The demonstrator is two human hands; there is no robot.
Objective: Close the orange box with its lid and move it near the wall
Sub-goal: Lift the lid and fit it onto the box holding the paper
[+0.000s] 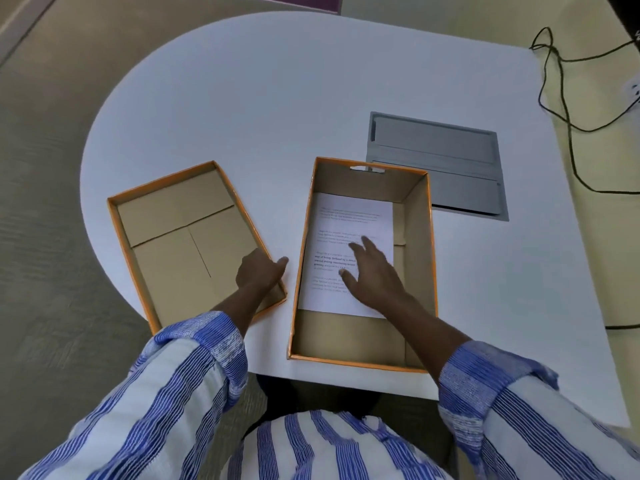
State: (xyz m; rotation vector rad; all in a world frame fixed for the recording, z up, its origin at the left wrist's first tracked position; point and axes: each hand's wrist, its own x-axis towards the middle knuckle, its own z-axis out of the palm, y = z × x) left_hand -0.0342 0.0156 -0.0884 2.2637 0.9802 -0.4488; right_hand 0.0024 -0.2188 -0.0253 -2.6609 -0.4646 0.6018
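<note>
The orange box (420,209) stands without a cover near the table's front edge, brown inside, with a printed white sheet (349,220) lying flat on its bottom. Its lid (166,216) lies upside down to the left, orange rim up. My left hand (258,271) rests on the lid's right rim near the front corner, thumb outside the rim, fingers curled inside it. My right hand (374,271) is inside the box with fingers spread flat on the sheet.
A white table (277,98) with a rounded far-left end holds everything. A grey recessed cable hatch (440,164) sits just behind the box on the right. Black cables (568,109) trail over the floor at the right. Carpet lies to the left.
</note>
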